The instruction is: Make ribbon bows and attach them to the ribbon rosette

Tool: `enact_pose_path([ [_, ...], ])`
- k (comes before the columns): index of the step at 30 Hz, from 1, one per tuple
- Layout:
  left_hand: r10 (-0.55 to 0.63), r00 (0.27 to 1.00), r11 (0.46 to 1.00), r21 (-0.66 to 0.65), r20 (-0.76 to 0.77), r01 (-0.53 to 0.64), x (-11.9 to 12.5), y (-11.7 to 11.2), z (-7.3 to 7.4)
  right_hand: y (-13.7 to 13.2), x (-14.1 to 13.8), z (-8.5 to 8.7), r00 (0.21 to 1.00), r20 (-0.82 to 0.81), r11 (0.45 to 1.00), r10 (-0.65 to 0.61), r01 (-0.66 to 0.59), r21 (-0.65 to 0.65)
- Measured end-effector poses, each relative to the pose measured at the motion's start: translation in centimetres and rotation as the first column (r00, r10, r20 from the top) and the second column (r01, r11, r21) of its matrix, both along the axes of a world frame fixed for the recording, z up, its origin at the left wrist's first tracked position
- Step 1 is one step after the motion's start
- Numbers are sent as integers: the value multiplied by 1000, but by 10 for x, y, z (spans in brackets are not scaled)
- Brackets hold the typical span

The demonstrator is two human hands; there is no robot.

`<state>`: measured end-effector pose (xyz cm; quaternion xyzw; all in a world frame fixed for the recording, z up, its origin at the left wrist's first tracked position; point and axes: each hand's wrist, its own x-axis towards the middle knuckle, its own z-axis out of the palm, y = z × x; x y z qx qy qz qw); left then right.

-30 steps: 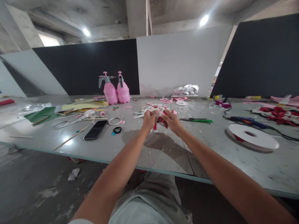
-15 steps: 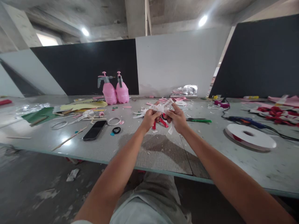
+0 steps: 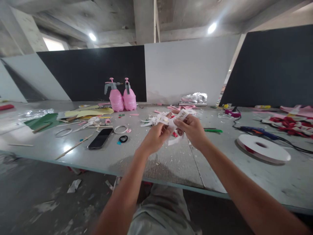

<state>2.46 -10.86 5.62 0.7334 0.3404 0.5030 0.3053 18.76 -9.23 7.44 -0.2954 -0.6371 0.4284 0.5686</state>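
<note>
Between both hands I hold a white ribbon (image 3: 181, 115) with printed letters, its loops bunched over the table. My left hand (image 3: 158, 132) pinches it from the left, fingers curled around the folds. On the other side my right hand (image 3: 192, 127) grips the ribbon with thumb and fingers. A loose white tail hangs below, and a bit of red shows beneath the hands. White ribbon scraps (image 3: 156, 120) lie just behind. To the right of my right hand rests a green-handled tool (image 3: 213, 130), its far end partly hidden.
At the right are a white ribbon spool (image 3: 264, 148), a blue glue gun (image 3: 254, 130) with its cord, and red-and-white ribbon bows (image 3: 290, 124). Leftward lie a phone (image 3: 100, 138), a white ring (image 3: 120, 129) and a thin stick (image 3: 73, 147). Pink spray bottles (image 3: 123, 98) stand behind.
My hands have come lower and nearer with the ribbon, which is now more bunched and folded. A white tail hangs more visibly below. The view has tilted slightly.
</note>
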Motion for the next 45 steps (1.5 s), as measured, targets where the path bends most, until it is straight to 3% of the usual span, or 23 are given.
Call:
enact_pose_path([
  [3,160,986,987,23,55,-161,6,-28,-13,-28,-4,-11,995,59,997,-75,75,-9],
  [7,140,974,985,-130,180,-117,8,-53,-23,-59,-10,-29,961,128,967,-245,252,-42],
  [11,197,925,970,-202,325,-135,-1,-60,-21,-75,-14,-40,994,82,983,-75,88,-164],
  [15,155,889,968,-244,431,-51,-7,-62,-18,-83,-19,-39,992,29,971,120,-111,-212],
  [20,32,939,963,-262,343,63,-5,-72,-17,-86,-24,-35,999,-33,973,23,-30,-228],
  [24,-60,922,956,-243,384,164,-12,-76,-16,-84,-18,-38,986,-163,975,-21,-17,-223],
  [28,-133,841,933,-220,524,284,-16,-77,-19,-87,-16,-40,937,-338,958,85,-169,-230],
  [32,-219,677,877,-162,702,452,-5,-81,-22,-92,-22,-40,816,-532,913,227,-368,-175],
  [35,-173,516,857,-130,839,498,5,-83,-23,-93,-26,-41,742,-623,893,248,-424,-149],
  [37,-138,474,841,-151,869,520,6,-81,-24,-93,-26,-40,744,-618,892,254,-427,-147],
  [38,-151,500,822,-173,853,543,5,-80,-25,-93,-25,-40,758,-598,895,260,-422,-146],
  [40,-223,620,795,-228,752,562,0,-77,-25,-95,-21,-39,790,-545,900,279,-414,-139],
  [42,-194,743,838,-286,641,466,-6,-76,-23,-96,-17,-39,814,-495,898,306,-419,-133],
  [45,-84,835,923,-273,544,271,-8,-80,-18,-97,-12,-40,837,-437,897,328,-422,-134],
])
